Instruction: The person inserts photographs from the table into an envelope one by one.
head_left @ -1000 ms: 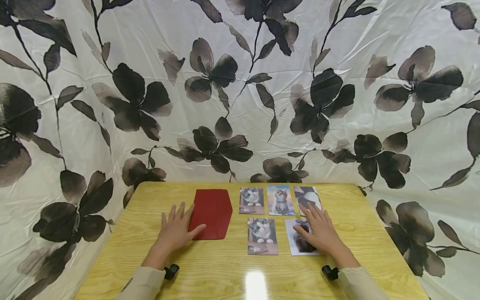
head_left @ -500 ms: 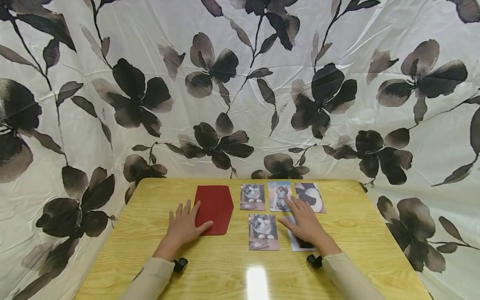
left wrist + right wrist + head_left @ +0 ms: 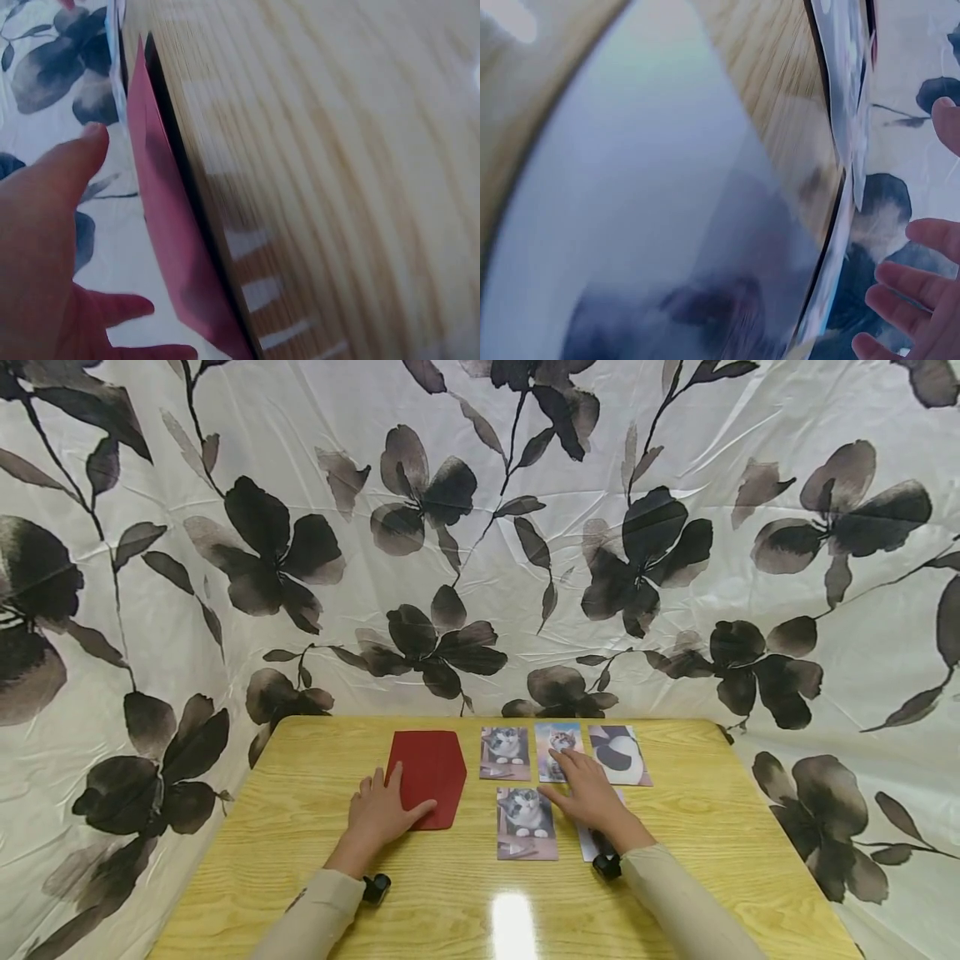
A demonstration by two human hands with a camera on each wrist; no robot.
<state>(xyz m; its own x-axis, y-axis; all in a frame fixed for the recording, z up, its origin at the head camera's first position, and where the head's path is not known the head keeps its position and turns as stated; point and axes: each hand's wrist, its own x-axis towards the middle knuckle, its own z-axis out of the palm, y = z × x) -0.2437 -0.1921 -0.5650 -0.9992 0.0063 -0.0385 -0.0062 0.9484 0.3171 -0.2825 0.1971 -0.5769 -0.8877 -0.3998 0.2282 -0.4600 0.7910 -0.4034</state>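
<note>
A red envelope [image 3: 431, 768] lies flat on the left, its pointed flap towards the right. Over its left edge my left hand [image 3: 378, 817] spreads its fingers, holding nothing; the left wrist view has that hand [image 3: 45, 232] above the envelope [image 3: 169, 225]. Palm down, my right hand [image 3: 588, 793] reaches over the cards with its fingers apart and nothing gripped. Its fingertips overlap the kitten card [image 3: 558, 737] in the top row. The hand and wrist partly hide a white-bordered card [image 3: 588, 845] with a dark animal, which fills the right wrist view [image 3: 645, 172].
Two matching cat cards, one upper [image 3: 504, 753] and one lower [image 3: 527, 824], lie between envelope and right hand. A black-and-white patterned card [image 3: 621, 755] ends the top row. Behind the yellow wooden table [image 3: 300, 760] hangs a floral cloth [image 3: 540, 610].
My right hand has moved left from the right-hand cards towards the kitten card, uncovering the patterned card. My left hand has shifted slightly right over the envelope. The head view tilted slightly down.
</note>
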